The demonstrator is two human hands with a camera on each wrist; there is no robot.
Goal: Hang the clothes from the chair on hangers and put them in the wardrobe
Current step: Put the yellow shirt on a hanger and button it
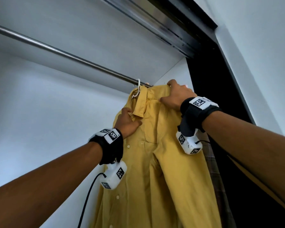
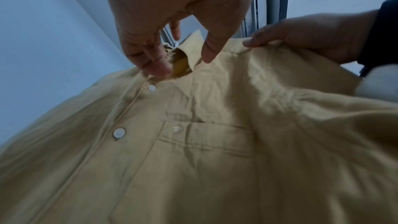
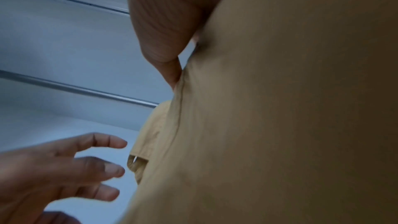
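Yellow shirt [image 1: 156,162] hangs by white hanger [image 1: 138,89] on rail [image 1: 64,54], long axis 12–6; R hand [image 1: 175,96] grips its shoulder at 1 o'clock, L hand [image 1: 127,122], fingers loose, touches collar, nearer hook.

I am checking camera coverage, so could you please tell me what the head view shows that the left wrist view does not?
Only the head view shows the white hanger hook over the rail and a plaid garment behind. Only the left wrist view shows the chest pocket and buttons close up. Both show the yellow shirt, the left hand at its collar, and the right hand gripping its shoulder.
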